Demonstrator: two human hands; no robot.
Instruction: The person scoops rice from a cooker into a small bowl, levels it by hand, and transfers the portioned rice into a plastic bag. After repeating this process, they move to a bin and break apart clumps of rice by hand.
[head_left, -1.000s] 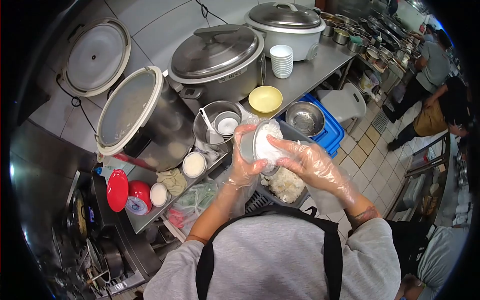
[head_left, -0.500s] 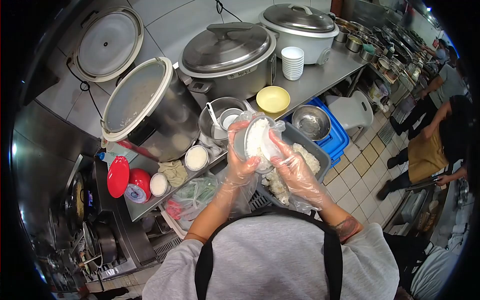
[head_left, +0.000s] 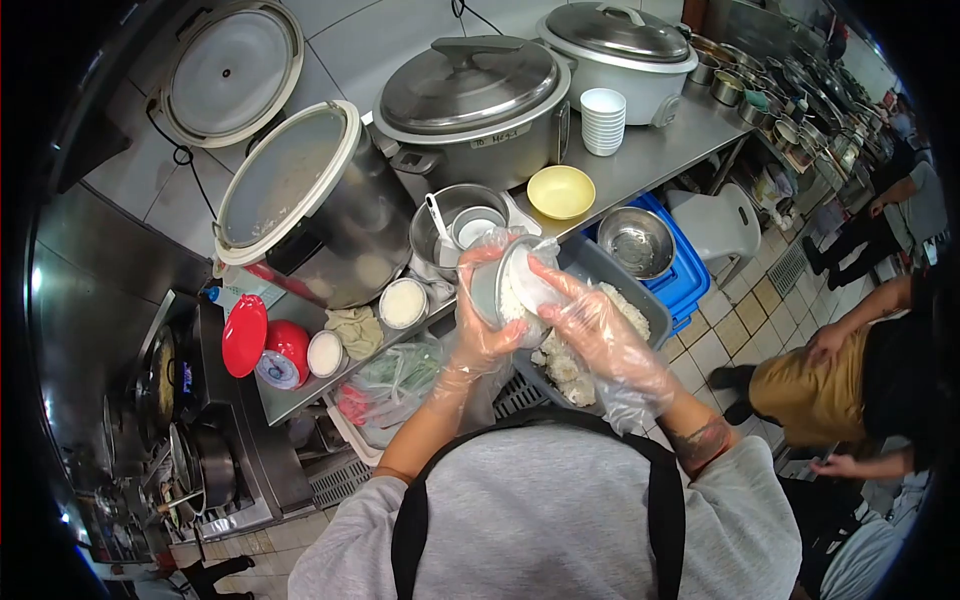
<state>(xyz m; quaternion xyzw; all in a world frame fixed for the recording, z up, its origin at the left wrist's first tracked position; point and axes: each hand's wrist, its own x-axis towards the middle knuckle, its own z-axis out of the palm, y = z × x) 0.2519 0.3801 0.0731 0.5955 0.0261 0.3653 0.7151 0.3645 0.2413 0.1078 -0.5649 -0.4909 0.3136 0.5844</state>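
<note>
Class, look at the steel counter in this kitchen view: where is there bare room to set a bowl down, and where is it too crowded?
The steel counter is bare between the stack of white cups and the yellow bowl, and on toward its right end. It is crowded left of that bowl: large pots, a metal bowl, small rice cups and the red scale sit close together.

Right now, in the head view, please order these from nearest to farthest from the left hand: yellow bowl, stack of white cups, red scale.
From the left hand:
1. Yellow bowl, just beyond it on the steel counter.
2. Red scale, out to its left on the lower shelf.
3. Stack of white cups, farther back on the counter.
</note>
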